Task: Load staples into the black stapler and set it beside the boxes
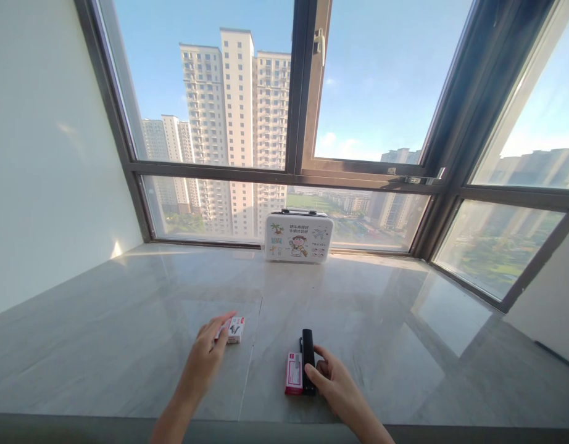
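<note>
My left hand (209, 349) reaches forward over the grey stone sill, fingers stretched out and touching a small white and red box (235, 329). My right hand (333, 376) rests lower right, thumb and fingers curled against the side of a black stapler (307, 359) lying lengthwise on the sill. A small pink and red box (294, 372) lies flat right beside the stapler on its left.
A white tin case (298, 238) with cartoon pictures and a handle stands upright at the back against the window. The grey stone sill (127, 320) stretches wide, with a white wall on the left and dark window frames behind and to the right.
</note>
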`<state>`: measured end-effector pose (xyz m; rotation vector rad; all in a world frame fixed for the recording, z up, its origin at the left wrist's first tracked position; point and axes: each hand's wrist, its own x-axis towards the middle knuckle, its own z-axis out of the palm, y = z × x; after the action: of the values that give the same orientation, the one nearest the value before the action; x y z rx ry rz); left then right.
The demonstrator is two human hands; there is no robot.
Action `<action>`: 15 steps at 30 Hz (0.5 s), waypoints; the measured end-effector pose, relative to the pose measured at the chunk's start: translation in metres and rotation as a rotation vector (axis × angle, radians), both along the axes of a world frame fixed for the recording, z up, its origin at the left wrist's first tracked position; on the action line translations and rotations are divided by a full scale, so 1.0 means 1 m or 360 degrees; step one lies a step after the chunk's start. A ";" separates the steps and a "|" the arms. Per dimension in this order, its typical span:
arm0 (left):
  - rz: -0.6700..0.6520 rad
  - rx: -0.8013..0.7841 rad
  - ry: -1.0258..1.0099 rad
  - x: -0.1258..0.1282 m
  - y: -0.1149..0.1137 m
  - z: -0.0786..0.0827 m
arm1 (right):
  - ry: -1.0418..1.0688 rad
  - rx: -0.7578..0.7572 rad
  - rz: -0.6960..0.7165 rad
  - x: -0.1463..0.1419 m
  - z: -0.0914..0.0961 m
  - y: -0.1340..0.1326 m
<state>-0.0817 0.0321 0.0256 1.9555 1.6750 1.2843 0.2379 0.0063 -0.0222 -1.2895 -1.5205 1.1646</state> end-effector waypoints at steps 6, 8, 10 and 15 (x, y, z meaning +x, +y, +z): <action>0.0229 -0.0059 0.0597 -0.064 -0.015 -0.052 | 0.0009 -0.0049 -0.0024 -0.001 0.006 -0.003; 0.0113 -0.0085 0.0550 -0.063 -0.029 -0.057 | 0.0026 -0.0071 -0.0022 -0.001 0.009 -0.004; -0.0058 -0.0167 0.0468 -0.054 -0.041 -0.053 | 0.0046 -0.0094 -0.0031 -0.001 0.010 -0.004; -0.0343 -0.0326 0.0208 -0.005 -0.055 -0.028 | 0.0032 -0.0089 -0.0048 -0.002 0.006 -0.002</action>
<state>-0.0870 -0.0227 -0.0026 2.0648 1.5330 0.8901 0.2361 0.0038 -0.0159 -1.3292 -1.4584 1.2047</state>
